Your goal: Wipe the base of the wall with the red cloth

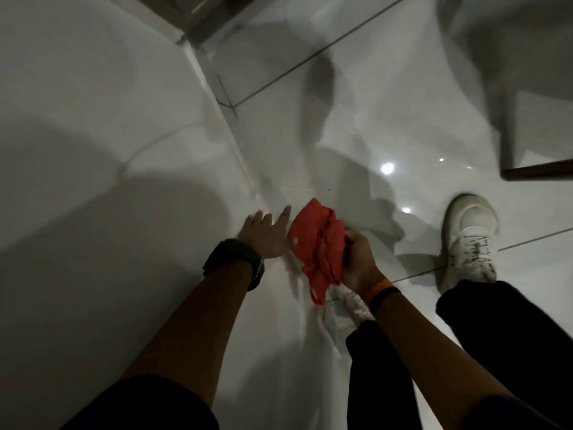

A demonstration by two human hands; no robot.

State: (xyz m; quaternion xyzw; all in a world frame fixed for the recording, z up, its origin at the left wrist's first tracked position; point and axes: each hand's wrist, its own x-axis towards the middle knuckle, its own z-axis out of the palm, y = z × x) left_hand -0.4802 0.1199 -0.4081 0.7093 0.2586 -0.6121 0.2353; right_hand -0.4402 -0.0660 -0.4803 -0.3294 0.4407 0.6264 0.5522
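A crumpled red cloth (pixel 314 246) hangs bunched in my right hand (pixel 358 259), which grips it just above the floor beside the wall's base (pixel 238 150). The base runs as a pale seam from the upper middle down toward my hands. My left hand (pixel 263 232) is spread flat with fingers apart, resting against the white wall (pixel 93 150) just left of the cloth. It wears a black watch; the right wrist has an orange band.
Glossy white floor tiles (pixel 372 119) with dark grout lines spread to the right. My white shoe (pixel 468 240) stands on the floor at right, dark trouser legs below it. A dark-edged furniture piece (pixel 539 172) sits at the far right; a door frame corner (pixel 186 32) lies ahead.
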